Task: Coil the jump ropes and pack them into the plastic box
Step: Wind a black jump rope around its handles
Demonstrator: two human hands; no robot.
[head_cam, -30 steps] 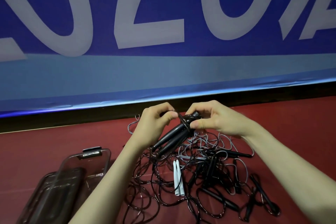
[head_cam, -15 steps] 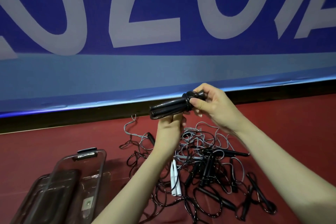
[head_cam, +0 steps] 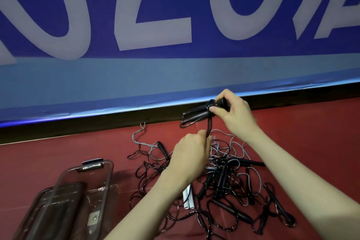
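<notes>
At the left the clear, smoky plastic box lies open on the red floor, its lid leaning against it, no rope inside as far as can be seen. The left hand, which half a second ago propped the handles from below, has dropped and now pinches the thin glossy cord, drawing it taut. That suggests the wrap is being tightened. Rightward, the right hand curls its fingers around the paired black ribbed handles, raised near the banner. Below it the tangled jump ropes, black and grey loops with slim handles, remain uncoiled
</notes>
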